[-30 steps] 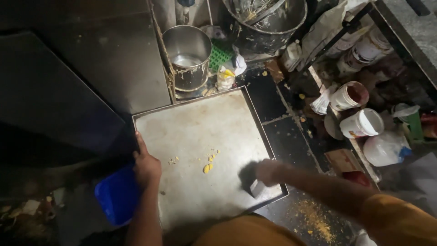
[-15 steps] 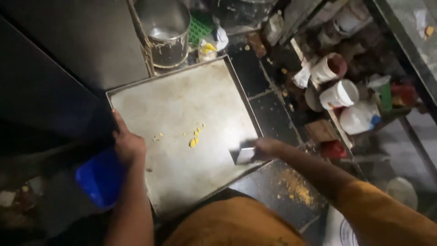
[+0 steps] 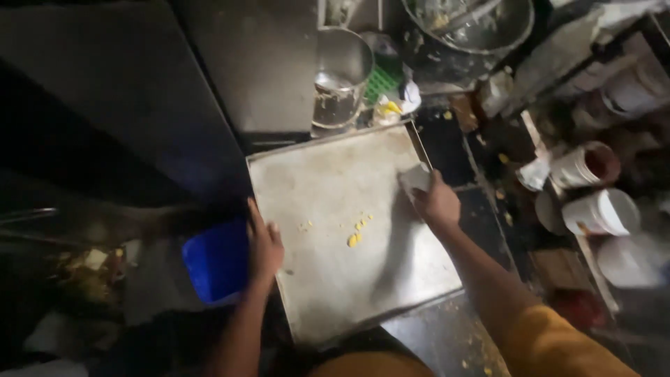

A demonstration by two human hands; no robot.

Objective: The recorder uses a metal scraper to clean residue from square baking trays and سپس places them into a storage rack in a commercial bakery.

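A large square metal tray [image 3: 328, 279] lies tilted before me, with a few yellow crumbs [image 3: 354, 236] near its middle. My left hand [image 3: 263, 244] grips the tray's left edge, beside a blue plastic tub [image 3: 216, 262]. My right hand [image 3: 437, 201] presses a small flat metal scraper [image 3: 414, 177] against the tray's upper right part. An orange sleeve covers my right arm.
A steel bucket [image 3: 340, 77] and a green brush [image 3: 382, 80] stand behind the tray. A big metal bowl [image 3: 467, 31] is at the top right. White tubs [image 3: 593, 209] crowd the right side. Yellow scraps lie on the dark tiled floor [image 3: 460, 342].
My right hand has carried the scraper from the tray's near right corner up to its far right part. My left hand stays on the left edge.
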